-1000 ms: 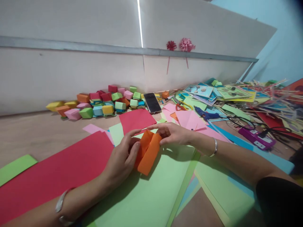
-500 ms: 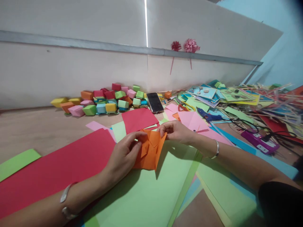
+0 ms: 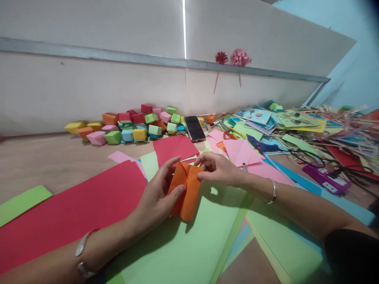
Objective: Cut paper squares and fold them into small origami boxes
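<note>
A folded piece of orange paper is held between my two hands over a light green sheet. My left hand grips its left side, the thumb lying on the front face and the fingers partly hidden behind. At the upper right edge, my right hand pinches the paper between thumb and curled fingers. Its right part is folded inward, leaving a narrower shape with a crease down the middle. A large red sheet lies left of the hands, and a smaller red sheet lies just beyond them.
Several small coloured paper boxes sit along the wall, beside a phone. To the right are pink sheets, scissors, a blue glue gun, a purple power strip and piled cards.
The orange paper's raised right flap has come over to the left, making the piece narrower. My left thumb has moved onto its front, and my right hand has shifted slightly down.
</note>
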The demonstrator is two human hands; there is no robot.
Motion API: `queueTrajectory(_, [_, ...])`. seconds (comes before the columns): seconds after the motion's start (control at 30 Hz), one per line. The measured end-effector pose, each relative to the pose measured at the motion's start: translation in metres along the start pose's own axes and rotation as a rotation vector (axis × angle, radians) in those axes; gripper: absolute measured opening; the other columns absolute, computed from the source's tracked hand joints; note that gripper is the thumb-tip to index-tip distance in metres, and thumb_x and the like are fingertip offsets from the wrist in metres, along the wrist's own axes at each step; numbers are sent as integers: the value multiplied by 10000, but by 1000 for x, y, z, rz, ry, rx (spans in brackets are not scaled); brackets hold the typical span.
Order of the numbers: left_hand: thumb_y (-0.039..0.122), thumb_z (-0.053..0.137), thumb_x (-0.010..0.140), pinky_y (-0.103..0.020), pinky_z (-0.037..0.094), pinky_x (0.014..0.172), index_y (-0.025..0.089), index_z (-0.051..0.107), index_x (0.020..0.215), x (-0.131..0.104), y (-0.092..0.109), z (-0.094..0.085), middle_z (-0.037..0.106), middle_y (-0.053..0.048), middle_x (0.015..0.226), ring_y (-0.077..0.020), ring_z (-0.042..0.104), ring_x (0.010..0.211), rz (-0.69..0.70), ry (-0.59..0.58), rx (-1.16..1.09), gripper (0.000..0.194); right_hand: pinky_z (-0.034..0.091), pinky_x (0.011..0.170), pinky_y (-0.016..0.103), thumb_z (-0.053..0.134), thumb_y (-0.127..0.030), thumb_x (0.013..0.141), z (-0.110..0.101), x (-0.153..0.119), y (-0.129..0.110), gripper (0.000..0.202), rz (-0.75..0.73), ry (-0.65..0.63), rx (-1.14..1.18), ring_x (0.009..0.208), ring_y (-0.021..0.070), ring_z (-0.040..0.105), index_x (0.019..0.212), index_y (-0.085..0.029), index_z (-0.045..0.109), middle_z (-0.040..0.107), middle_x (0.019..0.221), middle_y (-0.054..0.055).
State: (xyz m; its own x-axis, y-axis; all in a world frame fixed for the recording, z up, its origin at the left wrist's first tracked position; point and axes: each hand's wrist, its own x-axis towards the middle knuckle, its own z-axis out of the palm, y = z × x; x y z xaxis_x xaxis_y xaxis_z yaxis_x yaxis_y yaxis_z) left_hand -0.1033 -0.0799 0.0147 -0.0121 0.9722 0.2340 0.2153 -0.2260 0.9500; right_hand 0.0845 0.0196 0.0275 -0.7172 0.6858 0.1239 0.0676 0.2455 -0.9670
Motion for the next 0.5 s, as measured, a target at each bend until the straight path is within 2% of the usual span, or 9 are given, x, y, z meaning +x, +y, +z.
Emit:
queueTrajectory(0.1, [442,632,808,-379,559,768,202,450,1305,0,4,0,629,-99,1112,-245,647,965,-96,-7,-33,581,428,510,201,699,-205,690,2,-2,-2,247,25,-4,-16,533,77,542,902,-164,581,579,610,-67])
queueTrajectory(0.2, [403,711,711,-389,560,723,191,445,1290,1,6,1,675,-77,1004,-255,670,883,-174,-22,25,671,402,478,190,695,-190,683,3,-4,-6,235,58,-6,-69,505,73,524,890,-162,588,560,569,-81])
queueTrajectory(0.3, [333,714,669,-376,550,704,189,465,1260,3,7,2,700,-38,882,-247,684,816,-191,-44,80,656,390,474,184,702,-188,684,4,-5,-10,268,68,-31,-64,499,67,516,932,-154,607,564,564,-84])
queueTrajectory(0.4, [316,694,662,-355,549,687,195,487,1225,4,9,3,712,-27,868,-242,695,811,-172,-43,54,611,436,520,195,672,-224,733,3,-5,-11,267,107,-96,-2,550,75,556,986,-140,649,629,630,-44])
queueTrajectory(0.5, [301,690,652,-339,549,673,199,503,1216,4,11,3,710,-19,859,-233,692,807,-168,-34,69,603,447,524,191,641,-248,769,3,-5,-10,126,169,-96,-18,572,73,569,794,-130,677,666,683,2])
